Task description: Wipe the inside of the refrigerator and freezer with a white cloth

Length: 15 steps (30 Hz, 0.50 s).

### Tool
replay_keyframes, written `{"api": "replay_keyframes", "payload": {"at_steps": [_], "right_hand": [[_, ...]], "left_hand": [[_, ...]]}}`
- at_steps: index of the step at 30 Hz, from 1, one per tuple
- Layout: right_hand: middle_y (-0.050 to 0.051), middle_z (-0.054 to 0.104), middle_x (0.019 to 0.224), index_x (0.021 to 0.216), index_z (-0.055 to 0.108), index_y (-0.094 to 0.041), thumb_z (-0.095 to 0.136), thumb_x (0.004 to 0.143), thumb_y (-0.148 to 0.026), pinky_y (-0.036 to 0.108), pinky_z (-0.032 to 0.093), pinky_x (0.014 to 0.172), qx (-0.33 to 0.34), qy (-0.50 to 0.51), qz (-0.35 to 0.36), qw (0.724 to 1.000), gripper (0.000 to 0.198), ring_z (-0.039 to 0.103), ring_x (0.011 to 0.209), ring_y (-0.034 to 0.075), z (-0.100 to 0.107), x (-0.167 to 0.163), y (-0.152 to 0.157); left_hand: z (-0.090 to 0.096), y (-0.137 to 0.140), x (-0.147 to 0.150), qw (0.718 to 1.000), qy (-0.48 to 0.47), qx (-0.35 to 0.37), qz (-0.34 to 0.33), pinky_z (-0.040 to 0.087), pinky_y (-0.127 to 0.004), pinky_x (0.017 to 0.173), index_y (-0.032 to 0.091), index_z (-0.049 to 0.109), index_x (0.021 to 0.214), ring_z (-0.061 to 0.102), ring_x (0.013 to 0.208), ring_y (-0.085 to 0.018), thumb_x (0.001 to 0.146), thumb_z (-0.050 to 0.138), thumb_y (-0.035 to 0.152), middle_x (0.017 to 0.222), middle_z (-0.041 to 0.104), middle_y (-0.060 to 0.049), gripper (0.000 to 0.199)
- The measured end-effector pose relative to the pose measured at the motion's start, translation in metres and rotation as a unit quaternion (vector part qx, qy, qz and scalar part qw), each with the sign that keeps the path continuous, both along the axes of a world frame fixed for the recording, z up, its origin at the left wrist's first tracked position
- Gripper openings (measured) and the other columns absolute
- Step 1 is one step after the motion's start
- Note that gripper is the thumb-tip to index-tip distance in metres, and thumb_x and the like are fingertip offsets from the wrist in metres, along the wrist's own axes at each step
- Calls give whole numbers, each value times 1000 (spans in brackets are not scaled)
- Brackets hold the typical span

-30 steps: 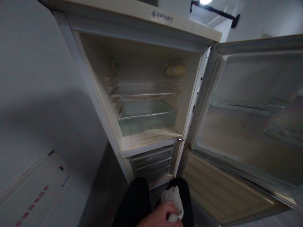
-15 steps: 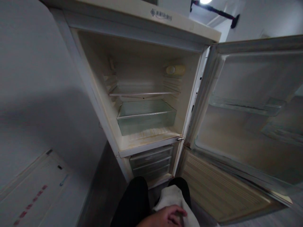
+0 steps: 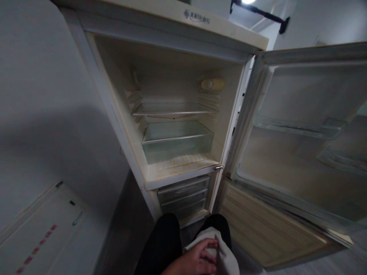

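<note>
At the bottom edge of the view, one hand (image 3: pixel 197 259) lies with fingers spread flat on a white cloth (image 3: pixel 220 248) draped over the person's dark-trousered knee (image 3: pixel 218 225); I cannot tell which hand it is. Just ahead stands the fridge (image 3: pixel 172 95), both doors (image 3: pixel 301 152) swung wide to the right, its glass shelf (image 3: pixel 172 113) and clear drawer (image 3: pixel 177 143) bare, with open floor (image 3: pixel 57 229) to the left

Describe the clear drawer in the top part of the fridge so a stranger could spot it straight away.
Start at the open fridge and look into its upper compartment, under the single glass shelf. The clear drawer sits at the bottom of that compartment, just above the stained sill. Unlike the flat shelf above and the freezer drawers below the sill, it is a deep, see-through, greenish box.
</note>
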State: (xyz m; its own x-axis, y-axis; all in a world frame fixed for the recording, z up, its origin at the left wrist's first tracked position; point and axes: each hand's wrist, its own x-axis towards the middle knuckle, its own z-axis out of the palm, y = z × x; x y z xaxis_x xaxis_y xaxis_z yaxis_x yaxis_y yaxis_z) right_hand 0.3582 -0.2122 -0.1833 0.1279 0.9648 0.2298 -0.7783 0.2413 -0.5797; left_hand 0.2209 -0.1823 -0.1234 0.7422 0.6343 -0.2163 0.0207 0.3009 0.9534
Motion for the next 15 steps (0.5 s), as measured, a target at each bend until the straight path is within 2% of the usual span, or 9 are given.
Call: {"api": "replay_keyframes", "payload": {"at_steps": [5,7,8,9,10,11,12,14,15], "right_hand": [[1,70,81,96,75,-24,78,67,4,15,56,63,91,441,-57,891,40,72,64,10,-13,-64,2],[-2,65,72,93,73,-24,71,79,0,11,52,56,-108,186,-289,933,28,65,54,5,-12,-78,2],[-4,60,66,90,71,-24,67,84,-4,10,49,54,-259,-64,-404,875,22,61,50,4,-12,-79,1],[-6,57,63,86,69,-24,66,87,-6,10,48,52,-363,-303,-459,752,19,59,48,4,-11,-76,0],[-6,55,61,81,66,-24,67,87,-7,12,48,53,-395,-468,-458,644,17,59,49,4,-10,-68,-1],[-6,54,62,77,65,-24,70,84,-9,14,50,54,-370,-563,-425,605,17,60,50,6,-10,-56,-3],[-5,55,63,74,64,-24,76,79,-11,17,51,55,-299,-598,-369,646,18,61,51,7,-11,-42,-5],[-4,54,64,71,65,-25,85,70,-21,22,53,56,-102,-513,-213,826,21,59,50,9,-12,-16,-9],[-3,53,64,72,66,-26,88,66,-27,24,53,56,-48,-457,-149,876,22,57,49,10,-13,-7,-11]], "left_hand": [[-4,1,0,1000,-7,1,-3,51,-49,96,33,53,145,62,123,-32,68,90,46,157,46,-15,87],[-5,1,0,1000,-10,6,0,52,-49,96,32,53,145,62,122,-32,69,89,45,157,45,-15,85],[-6,1,0,1000,-10,9,1,52,-48,96,32,53,144,62,121,-31,69,89,45,156,46,-15,84],[-6,0,0,1000,-10,11,1,52,-48,96,32,53,144,62,121,-31,70,89,44,156,46,-15,83],[-6,0,0,1000,-10,12,0,52,-48,96,32,53,145,62,121,-30,70,89,44,155,46,-14,83],[-6,0,0,1000,-10,12,-1,52,-48,96,33,53,145,62,121,-30,70,88,43,155,46,-14,83],[-6,1,0,1000,-10,11,-2,52,-48,96,33,53,145,62,121,-30,70,88,43,155,47,-14,83],[-6,1,0,1000,-8,9,-2,52,-48,96,33,53,144,62,121,-30,70,88,42,154,48,-14,83],[-6,1,1,1000,-7,10,-1,52,-47,96,32,53,144,62,120,-30,71,88,41,154,48,-14,82]]}}
